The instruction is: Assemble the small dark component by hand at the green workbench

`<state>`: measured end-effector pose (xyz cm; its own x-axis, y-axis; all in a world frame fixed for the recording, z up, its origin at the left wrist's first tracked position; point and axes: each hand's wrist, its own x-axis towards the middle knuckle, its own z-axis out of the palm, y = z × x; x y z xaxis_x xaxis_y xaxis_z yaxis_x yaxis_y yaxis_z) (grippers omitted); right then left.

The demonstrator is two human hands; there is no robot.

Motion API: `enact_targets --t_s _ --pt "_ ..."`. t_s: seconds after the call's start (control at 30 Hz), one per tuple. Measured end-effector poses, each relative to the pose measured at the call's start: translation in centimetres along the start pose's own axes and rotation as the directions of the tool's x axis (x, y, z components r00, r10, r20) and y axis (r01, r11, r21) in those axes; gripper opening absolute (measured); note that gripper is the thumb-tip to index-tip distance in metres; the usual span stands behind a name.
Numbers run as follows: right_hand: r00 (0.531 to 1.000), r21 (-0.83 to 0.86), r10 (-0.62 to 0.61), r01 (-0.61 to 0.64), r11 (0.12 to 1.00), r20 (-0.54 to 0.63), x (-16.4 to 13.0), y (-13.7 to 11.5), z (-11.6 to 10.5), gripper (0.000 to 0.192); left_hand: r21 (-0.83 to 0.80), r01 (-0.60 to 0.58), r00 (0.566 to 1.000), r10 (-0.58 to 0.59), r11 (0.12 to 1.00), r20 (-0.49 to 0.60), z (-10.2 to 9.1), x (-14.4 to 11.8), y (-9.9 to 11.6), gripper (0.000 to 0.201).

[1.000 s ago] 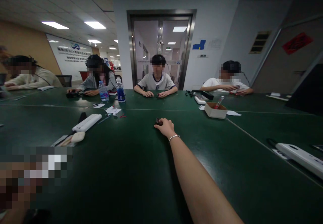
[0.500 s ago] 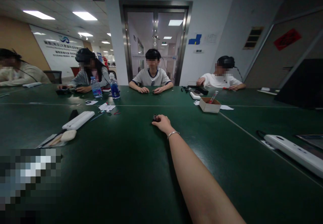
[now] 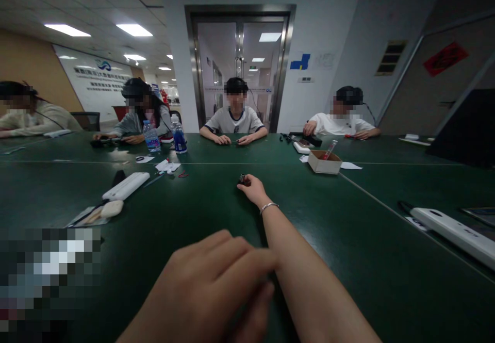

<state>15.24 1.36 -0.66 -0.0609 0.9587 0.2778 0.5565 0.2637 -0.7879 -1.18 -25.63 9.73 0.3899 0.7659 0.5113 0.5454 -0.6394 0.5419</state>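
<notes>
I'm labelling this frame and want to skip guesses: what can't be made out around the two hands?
- Small dark object, head view: too small and partly hidden by the right hand to identify.
- Left hand, head view: close to the camera, blurred, cut off by the bottom edge; whether it holds anything is hidden.
- Lower-left area of the green table: pixelated.

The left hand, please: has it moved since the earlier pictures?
Yes: the left hand has come up into view near the bottom, beside the right forearm on the dark green table.
</notes>
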Motion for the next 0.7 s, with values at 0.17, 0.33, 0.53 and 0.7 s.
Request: enact_targets --t_s 0.17,0.33,0.53,0.7 --pt "0.997 0.106 -0.077 0.079 0.991 -0.024 0.0 0.0 0.3 0.016 0.319 0.047 0.986 -0.095 0.947 0.138 -0.2 8.4 -2.7 0.018" --pt "0.992 0.082 -0.127 0.128 0.988 -0.017 -0.3 -0.5 0.2 0.017 0.275 0.154 0.987 -0.159 0.949 -0.003 2.8 14.4 -12.3 0.029" --pt "0.993 -0.013 -0.118 0.118 0.993 -0.002 0.0 -0.7 0.2 0.017 -0.192 0.36 0.925 -0.376 0.913 -0.055 7.5 16.8 -19.2 0.055" --pt "0.99 -0.121 -0.144 0.143 0.982 -0.002 0.1 -0.7 0.1 0.02 -0.318 0.219 0.952 -0.274 0.923 -0.14 9.6 15.7 -21.1 0.029"
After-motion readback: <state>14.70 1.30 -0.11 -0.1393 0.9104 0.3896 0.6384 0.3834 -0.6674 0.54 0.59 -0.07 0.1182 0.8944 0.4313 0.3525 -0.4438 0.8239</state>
